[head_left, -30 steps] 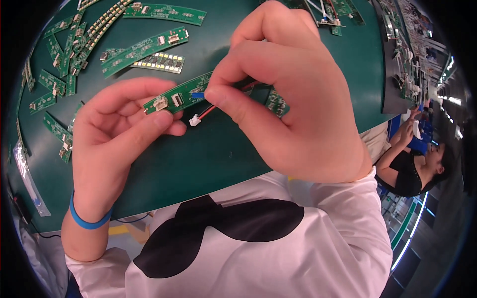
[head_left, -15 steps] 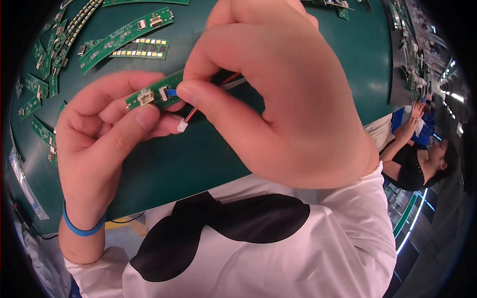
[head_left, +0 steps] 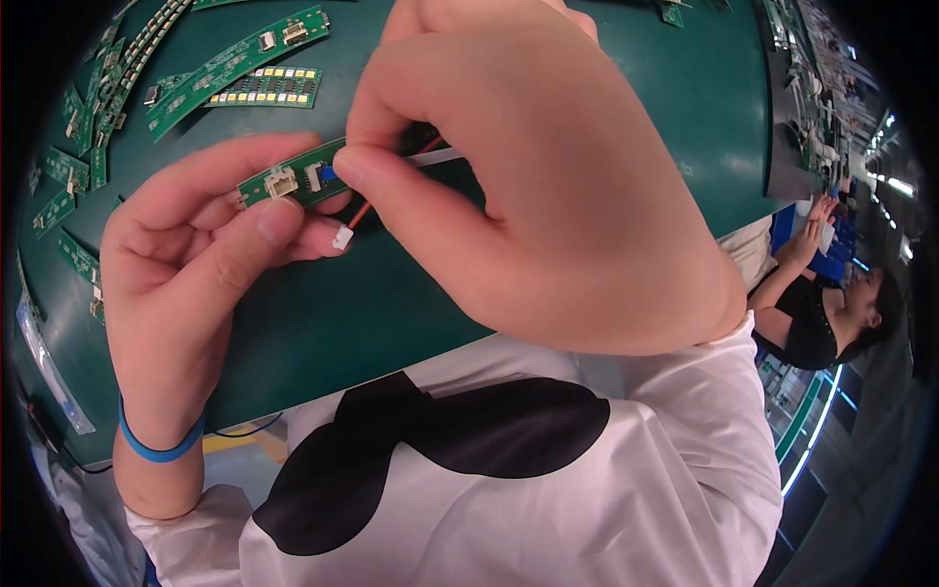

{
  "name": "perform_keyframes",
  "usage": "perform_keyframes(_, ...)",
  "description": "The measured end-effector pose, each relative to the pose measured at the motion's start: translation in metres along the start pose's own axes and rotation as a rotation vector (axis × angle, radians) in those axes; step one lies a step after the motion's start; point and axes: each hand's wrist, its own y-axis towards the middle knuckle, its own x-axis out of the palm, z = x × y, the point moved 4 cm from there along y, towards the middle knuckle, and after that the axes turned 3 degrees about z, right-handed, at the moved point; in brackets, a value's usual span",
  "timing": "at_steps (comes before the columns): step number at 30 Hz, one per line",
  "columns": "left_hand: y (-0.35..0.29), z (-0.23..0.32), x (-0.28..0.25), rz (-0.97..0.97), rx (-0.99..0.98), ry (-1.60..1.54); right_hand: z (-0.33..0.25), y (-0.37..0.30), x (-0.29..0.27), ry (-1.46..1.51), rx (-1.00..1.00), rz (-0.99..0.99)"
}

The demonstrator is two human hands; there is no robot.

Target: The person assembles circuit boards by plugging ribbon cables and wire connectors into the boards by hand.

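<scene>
My left hand [head_left: 210,220] is closed on the end of a narrow green circuit board [head_left: 305,159], thumb below and fingers behind. On the board sit a cream socket [head_left: 282,183] and a smaller white flat-cable connector [head_left: 314,177]. Between thumb and forefinger, my right hand [head_left: 528,186] pinches a white flat ribbon cable [head_left: 438,157]. The cable's blue tip [head_left: 329,173] is at the small connector; how deep it sits I cannot tell. A red wire [head_left: 360,215] with a white plug [head_left: 341,238] hangs loose below the board. My right hand hides the board's far end.
On the green table [head_left: 323,313], a curved circuit board [head_left: 240,73] lies over a board with rows of LEDs [head_left: 284,86]. Several more boards [head_left: 73,201] are strewn at the left, near a clear plastic strip [head_left: 54,372]. Another person [head_left: 822,303] is at the far right.
Both hands and the board have shifted slightly left and up. The blue tip of the ribbon cable stays at the small connector, and the white plug still hangs loose.
</scene>
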Motion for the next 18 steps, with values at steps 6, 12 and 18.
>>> perform_keyframes(6, 0.0001, -0.0019, -0.0005, 0.019, -0.017, 0.000, -0.0024, 0.0000, 0.0032, -0.025, -0.009, -0.003)
perform_keyframes(12, -0.0002, -0.0027, -0.0016, 0.001, -0.008, -0.004, -0.0021, -0.0039, -0.0020, -0.052, -0.015, -0.002)
perform_keyframes(18, 0.0008, -0.0023, 0.0002, 0.002, -0.005, 0.015, -0.0032, 0.0007, 0.0045, -0.084, -0.023, -0.001)
